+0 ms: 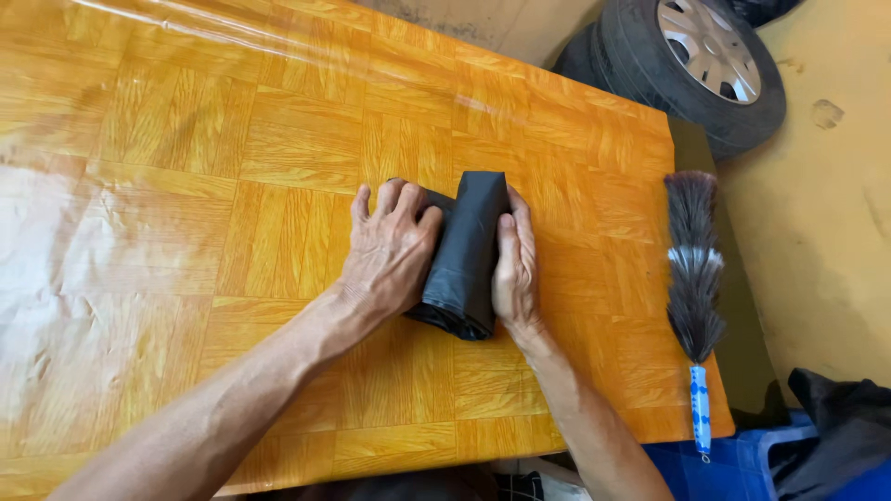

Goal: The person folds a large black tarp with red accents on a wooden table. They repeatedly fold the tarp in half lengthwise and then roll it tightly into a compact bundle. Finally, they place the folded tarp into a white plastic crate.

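A folded dark grey cloth bundle [467,250] lies in the middle of an orange wood-pattern table [232,186] with a glossy plastic cover. My left hand [388,249] presses flat on the left part of the bundle, fingers spread and curled over its far edge. My right hand [516,267] lies along the right side of the bundle, palm against it and fingers pointing away from me. Both hands hold the bundle between them. The part of the cloth under my left palm is hidden.
A feather duster [695,269] with a blue and white handle [701,408] lies along the table's right edge. A car tyre with a silver rim [705,56] rests on the floor beyond the far right corner. Dark fabric [845,427] lies over a blue crate [733,464] at lower right.
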